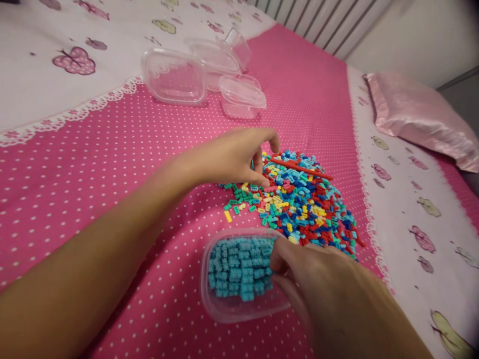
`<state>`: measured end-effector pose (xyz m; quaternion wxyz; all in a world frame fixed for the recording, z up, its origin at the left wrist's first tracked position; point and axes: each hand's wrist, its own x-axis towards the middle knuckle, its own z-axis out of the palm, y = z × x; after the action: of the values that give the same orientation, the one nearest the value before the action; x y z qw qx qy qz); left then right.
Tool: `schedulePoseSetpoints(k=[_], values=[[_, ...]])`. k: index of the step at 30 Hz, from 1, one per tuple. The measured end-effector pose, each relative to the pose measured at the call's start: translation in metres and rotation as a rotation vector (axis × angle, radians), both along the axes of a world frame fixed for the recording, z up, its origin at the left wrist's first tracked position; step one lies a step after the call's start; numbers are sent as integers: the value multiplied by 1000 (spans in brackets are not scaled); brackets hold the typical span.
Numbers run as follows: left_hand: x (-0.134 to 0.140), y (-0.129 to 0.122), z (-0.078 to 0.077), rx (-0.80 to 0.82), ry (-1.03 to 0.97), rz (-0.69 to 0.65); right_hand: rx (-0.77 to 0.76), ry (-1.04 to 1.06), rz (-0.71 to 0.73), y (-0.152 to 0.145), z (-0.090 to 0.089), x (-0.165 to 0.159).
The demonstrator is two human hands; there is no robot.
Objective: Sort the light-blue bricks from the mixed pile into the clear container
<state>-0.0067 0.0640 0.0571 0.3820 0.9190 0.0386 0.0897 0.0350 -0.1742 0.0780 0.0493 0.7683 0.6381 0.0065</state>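
Observation:
A mixed heap of small toy building bricks (299, 199) in blue, red, yellow, green and turquoise lies on the pink bedspread. My left hand (239, 154) reaches in over the heap's near-left edge, thumb and curved fingers apart, with nothing visible between them. Close to me is a clear plastic container (239, 311) holding turquoise bricks (239, 267) set in tight rows. Over its right side, my right hand (310, 279) has thumb and forefinger pinched together beside those bricks. Whatever the pinch may hold is hidden by the fingers.
Several clear plastic containers and lids (174, 77) stand beyond the heap. A long red stick (301, 168) lies across the bricks. To the right is a pink satin pillow (422, 117), and a slatted white headboard (318, 22) rises at the back.

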Motion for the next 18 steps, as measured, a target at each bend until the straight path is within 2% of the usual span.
schedulePoseSetpoints(k=[6, 15, 18], values=[[0, -1, 0, 18, -5, 1, 63, 57, 43, 3, 3, 0], [0, 1, -3, 27, 27, -19, 98, 31, 62, 6, -1, -4], [1, 3, -4, 92, 45, -15, 116, 51, 58, 7, -1, -5]])
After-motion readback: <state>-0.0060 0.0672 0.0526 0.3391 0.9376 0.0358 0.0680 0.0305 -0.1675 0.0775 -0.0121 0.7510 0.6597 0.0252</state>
